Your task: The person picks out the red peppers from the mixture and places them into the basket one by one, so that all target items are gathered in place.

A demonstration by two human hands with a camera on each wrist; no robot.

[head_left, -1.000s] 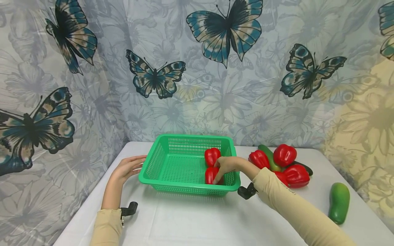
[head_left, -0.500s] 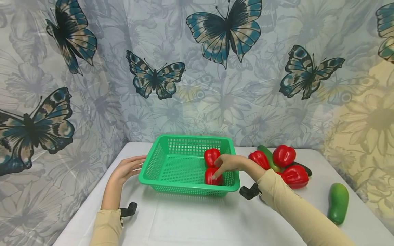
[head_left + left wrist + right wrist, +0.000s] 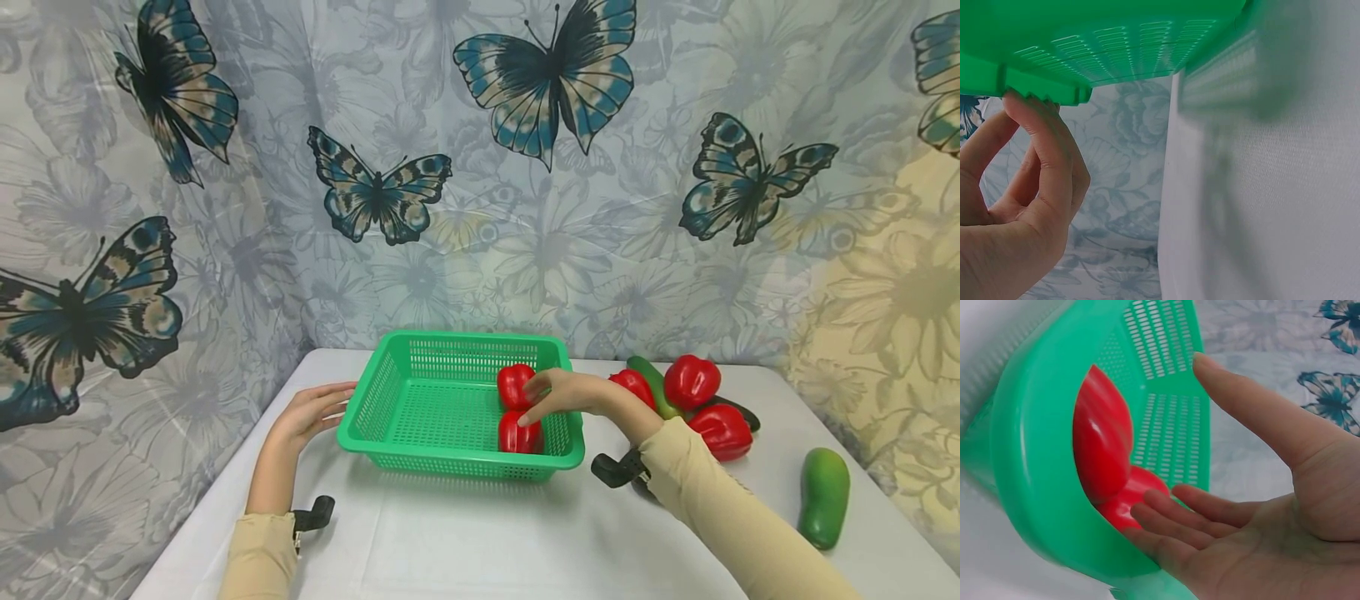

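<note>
While the near red pepper sits in the green basket, at its R end by the front wall, the far red pepper lies just behind it, toward the basket's back wall; the 2 look to be touching. R hand hangs over the basket's R end, above the peppers, fingers extended, thumb well apart, gripping nothing; can't tell if a fingertip touches a pepper. L hand is at the basket's L side, fingers loosely bent, tips against the rim, not wrapped round it. Tan sleeves on both arms, w/ blk wrist cameras nr the basket's front L & front R corners. R of basket, on the white table, is a veg cluster: 3 red peppers (1 partly behind R arm), a long green veg & a dark elongated veg, partly covered. Farthest R of basket, well apart from it, a plump green veg. Behind basket hangs a grey-blue cloth w/ floral & butterfly print, yellowish toward basket's far R.
</note>
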